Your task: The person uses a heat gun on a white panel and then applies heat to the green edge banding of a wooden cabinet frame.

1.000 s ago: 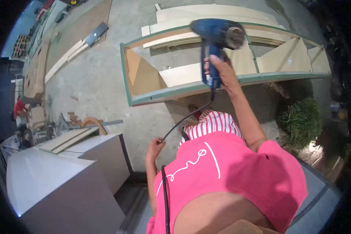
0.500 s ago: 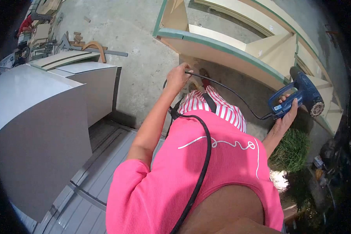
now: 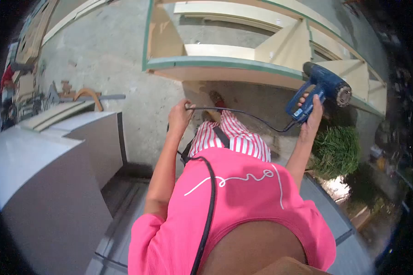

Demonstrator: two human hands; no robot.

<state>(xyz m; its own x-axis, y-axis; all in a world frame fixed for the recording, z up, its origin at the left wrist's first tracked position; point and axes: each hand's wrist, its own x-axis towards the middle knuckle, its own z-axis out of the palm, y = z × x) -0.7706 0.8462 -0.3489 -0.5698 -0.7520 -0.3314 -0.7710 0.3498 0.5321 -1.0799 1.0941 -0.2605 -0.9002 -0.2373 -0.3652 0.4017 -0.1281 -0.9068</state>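
My right hand (image 3: 313, 114) is wrapped round the handle of a blue heat gun (image 3: 329, 82), whose round metal nozzle points to the right. A black power cord (image 3: 250, 115) runs from the base of its handle across to my left hand (image 3: 180, 118). The left fingers are closed on this cord in front of my striped trousers. Just beyond the heat gun stands a long cream cabinet frame (image 3: 225, 73) with green edges, which the tool partly overlaps in this view.
Large grey-white panelled units (image 3: 46, 183) stand at my left. Behind them lie a curved wooden piece (image 3: 89, 95) and wood offcuts. A person in red (image 3: 8, 78) is at the far left. Grass (image 3: 336, 151) grows at the right, and a thicker black cable (image 3: 209, 206) hangs over my pink shirt.
The view has turned, so the cabinet frame and heat gun appear further left. My left hand shows lower in the view. Both hands keep their hold on cord and heat gun.
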